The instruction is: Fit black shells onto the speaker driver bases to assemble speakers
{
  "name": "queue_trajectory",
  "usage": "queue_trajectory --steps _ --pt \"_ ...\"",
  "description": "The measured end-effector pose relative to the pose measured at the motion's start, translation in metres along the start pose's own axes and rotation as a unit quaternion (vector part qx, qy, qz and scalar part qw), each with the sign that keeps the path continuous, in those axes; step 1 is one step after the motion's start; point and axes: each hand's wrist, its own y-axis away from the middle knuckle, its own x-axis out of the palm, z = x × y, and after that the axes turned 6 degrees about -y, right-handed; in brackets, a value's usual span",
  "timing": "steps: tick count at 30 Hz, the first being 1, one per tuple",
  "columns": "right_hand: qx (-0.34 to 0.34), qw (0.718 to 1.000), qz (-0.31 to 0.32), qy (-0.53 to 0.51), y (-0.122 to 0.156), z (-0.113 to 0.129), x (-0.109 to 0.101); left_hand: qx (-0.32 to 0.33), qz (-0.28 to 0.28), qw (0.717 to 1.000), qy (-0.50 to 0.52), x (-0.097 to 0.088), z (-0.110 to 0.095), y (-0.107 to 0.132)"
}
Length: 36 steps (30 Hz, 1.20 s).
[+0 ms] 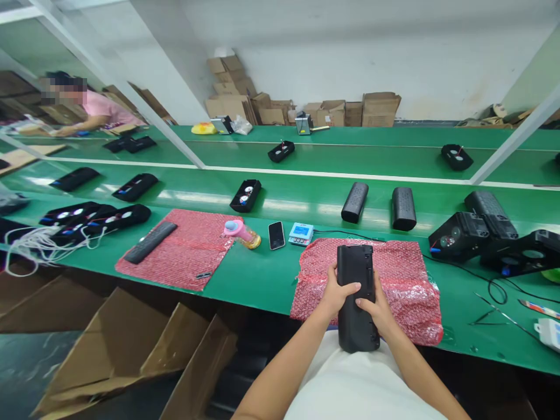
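Upright against my body I hold a black speaker casing (355, 262), its long smooth side facing me. My left hand (338, 291) is wrapped round its left edge, with the thumb lying across the front. On the right edge my right hand (380, 306) grips it, thumb pressed on the face just below the other one. The fingers behind the casing are hidden. Under and beyond it lies a sheet of red bubble wrap (402, 274) on the green table (262, 274).
A small blue-and-white device (301, 233), a phone (276, 235) and a pink-capped bottle (245, 233) stand left of the wrap. Open black casings (459, 236), cables and tweezers (494, 315) lie right. Cardboard boxes (114, 344) sit below; a person in pink (105, 111) works far left.
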Motion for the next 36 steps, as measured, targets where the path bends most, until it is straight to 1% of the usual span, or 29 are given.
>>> queue_trajectory --steps 5,10,14,18,22,24,26,28,30,32,34,35,36 --pt "0.001 1.0 0.005 0.013 0.0 -0.001 0.002 -0.005 0.015 1.0 -0.001 -0.004 0.002 -0.003" --pt "0.001 1.0 0.004 0.027 -0.004 -0.004 0.001 0.003 -0.002 1.0 0.003 -0.006 0.003 -0.004" --pt "-0.002 0.999 0.009 0.043 -0.009 -0.01 -0.002 0.01 0.005 1.0 -0.005 -0.008 0.006 -0.006" --pt "0.006 0.999 -0.015 0.049 -0.013 -0.01 -0.001 -0.003 0.008 1.0 0.006 -0.006 0.005 -0.013" --pt "-0.009 0.997 -0.042 0.071 -0.026 -0.006 -0.004 -0.008 0.017 1.0 0.024 0.003 -0.004 -0.027" --pt "-0.01 0.995 -0.056 0.078 -0.04 -0.008 -0.011 0.008 0.015 0.999 0.03 0.008 -0.007 -0.04" --pt "0.001 0.995 -0.059 0.081 -0.062 -0.013 -0.021 0.026 0.015 0.999 0.038 0.011 -0.006 -0.06" --pt "0.012 0.996 -0.046 0.075 -0.091 -0.02 -0.029 0.039 0.019 0.998 0.049 0.011 -0.003 -0.085" --pt "0.009 0.998 -0.03 0.062 -0.123 -0.024 -0.033 0.052 0.02 0.997 0.053 0.009 -0.001 -0.114" --pt "-0.017 0.998 -0.019 0.058 -0.153 -0.024 -0.032 0.078 0.019 0.996 0.04 0.005 -0.001 -0.142" --pt "-0.067 0.995 -0.004 0.069 -0.179 -0.021 -0.03 0.115 0.022 0.993 0.012 0.001 -0.003 -0.163" --pt "-0.095 0.993 0.014 0.074 -0.188 -0.018 -0.029 0.139 0.023 0.99 -0.004 -0.002 -0.005 -0.171" --pt "-0.115 0.989 0.045 0.077 -0.195 -0.016 -0.028 0.163 0.025 0.986 -0.02 -0.005 -0.006 -0.176"
